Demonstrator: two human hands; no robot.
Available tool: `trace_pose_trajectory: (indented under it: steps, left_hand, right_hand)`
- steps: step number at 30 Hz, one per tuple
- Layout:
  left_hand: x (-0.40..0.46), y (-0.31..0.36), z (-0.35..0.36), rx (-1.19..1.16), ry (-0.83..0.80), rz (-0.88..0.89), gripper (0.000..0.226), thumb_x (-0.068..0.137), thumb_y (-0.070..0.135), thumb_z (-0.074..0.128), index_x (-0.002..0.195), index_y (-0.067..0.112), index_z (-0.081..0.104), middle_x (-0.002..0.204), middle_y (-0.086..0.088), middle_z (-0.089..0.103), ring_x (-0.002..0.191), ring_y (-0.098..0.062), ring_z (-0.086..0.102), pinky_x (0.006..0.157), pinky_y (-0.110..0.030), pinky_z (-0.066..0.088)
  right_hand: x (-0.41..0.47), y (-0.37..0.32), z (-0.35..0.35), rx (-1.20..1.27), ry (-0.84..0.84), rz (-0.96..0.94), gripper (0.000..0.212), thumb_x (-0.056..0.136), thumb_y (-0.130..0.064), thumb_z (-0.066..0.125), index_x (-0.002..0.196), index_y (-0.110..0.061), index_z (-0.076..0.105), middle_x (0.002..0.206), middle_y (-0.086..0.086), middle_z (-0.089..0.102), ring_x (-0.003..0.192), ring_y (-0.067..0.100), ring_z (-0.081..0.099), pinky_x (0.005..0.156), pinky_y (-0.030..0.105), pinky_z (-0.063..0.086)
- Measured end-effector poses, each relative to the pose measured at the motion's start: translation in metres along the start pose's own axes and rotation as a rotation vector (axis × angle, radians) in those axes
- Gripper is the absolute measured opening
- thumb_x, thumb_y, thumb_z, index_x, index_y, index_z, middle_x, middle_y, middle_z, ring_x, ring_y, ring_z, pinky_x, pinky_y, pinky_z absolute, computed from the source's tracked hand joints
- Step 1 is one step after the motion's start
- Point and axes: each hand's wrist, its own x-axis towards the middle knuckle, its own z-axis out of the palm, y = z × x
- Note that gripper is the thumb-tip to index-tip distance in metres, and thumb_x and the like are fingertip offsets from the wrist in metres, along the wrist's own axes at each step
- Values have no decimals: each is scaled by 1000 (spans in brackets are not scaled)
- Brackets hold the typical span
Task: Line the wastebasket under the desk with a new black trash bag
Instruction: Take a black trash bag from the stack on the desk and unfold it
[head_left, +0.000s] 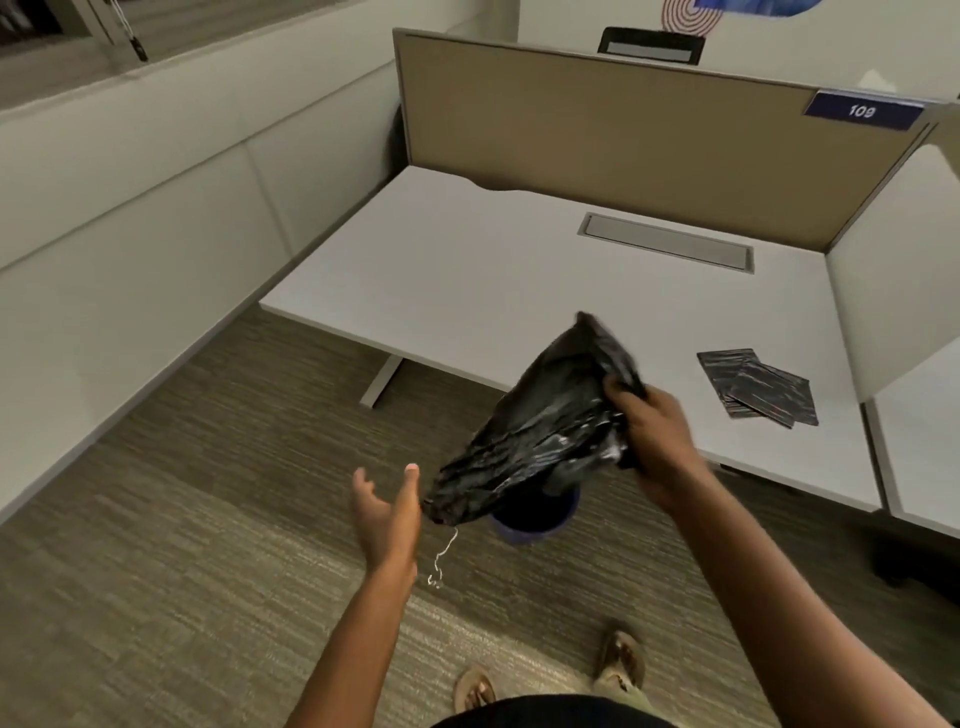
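Observation:
My right hand grips one end of a crumpled black trash bag, held in the air in front of the desk edge. The bag hangs down and to the left, its low end right beside my left hand. That hand is spread, palm toward the bag, holding nothing. A thin pale string dangles from the bag's low end. Below the bag a blue wastebasket stands on the carpet, mostly hidden by the bag; only its rim and dark inside show.
A white desk with a beige divider panel fills the middle. Two folded black bags lie on the desk at the right. A desk leg stands on the carpet. My sandalled feet are below.

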Motion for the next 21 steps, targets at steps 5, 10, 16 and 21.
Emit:
trace_pose_trajectory:
  steps: [5, 10, 16, 21]
  left_hand:
    - [-53, 50, 22, -72, -526, 315, 63, 68, 74, 76, 121, 42, 69, 111, 16, 75, 103, -1, 72, 79, -19, 61]
    - [-65, 65, 27, -50, -569, 336, 98, 51, 70, 88, 137, 30, 61, 120, 6, 73, 115, -13, 69, 90, -37, 63]
    - [-54, 60, 21, -34, -541, 383, 68, 64, 41, 93, 126, 37, 66, 118, 10, 75, 116, -9, 69, 98, -36, 58]
    - [-37, 57, 14, -82, -579, 391, 36, 78, 20, 86, 111, 33, 77, 112, 3, 79, 112, -16, 72, 93, -32, 59]
  right_hand:
    - [-21, 25, 45, -229, -225, -130, 35, 84, -56, 77, 99, -24, 81, 93, 5, 84, 86, 21, 81, 79, 39, 62]
    - [-26, 23, 43, -230, -537, -124, 35, 95, -44, 73, 121, -22, 76, 119, 9, 79, 114, 27, 75, 106, 53, 55]
    - [-26, 25, 21, -119, -604, -138, 39, 102, -34, 66, 137, -18, 68, 131, 10, 74, 121, 31, 71, 88, 47, 62]
    - [-25, 27, 12, -112, -445, -178, 28, 101, -31, 64, 115, -11, 79, 109, 15, 80, 101, 29, 75, 89, 42, 58]
